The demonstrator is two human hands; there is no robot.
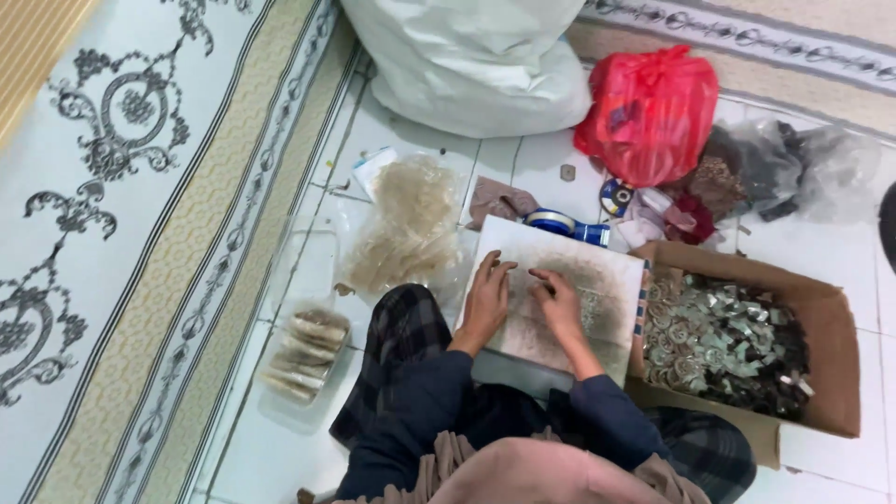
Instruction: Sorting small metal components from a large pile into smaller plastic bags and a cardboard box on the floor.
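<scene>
We see both hands resting on a flat whitish board (597, 280) that lies across the person's lap, and we take that board as our landmark. The left hand (487, 297) lies palm down on the board's near left part, its fingers spread and loose, its grip open and holding nothing. The right hand (557, 301) sits just beside it toward the board's middle, fingers curled and pinched together; whether that grip holds some small piece we cannot tell, since anything there is too small to make out.

To the right of the board, touching its edge, stands an open cardboard box (831, 317) full of small silvery and dark pieces. Just beyond the board's far edge lies a roll of blue tape (553, 222), and farther off in that direction sit a red plastic bag (653, 107) and a large white sack (476, 56). To the left of the board lies a clear bag of pale beige material (406, 224), and nearer to us on that side a clear tray of stacked beige pieces (306, 353). All of it rests on a white tiled floor (271, 448).
</scene>
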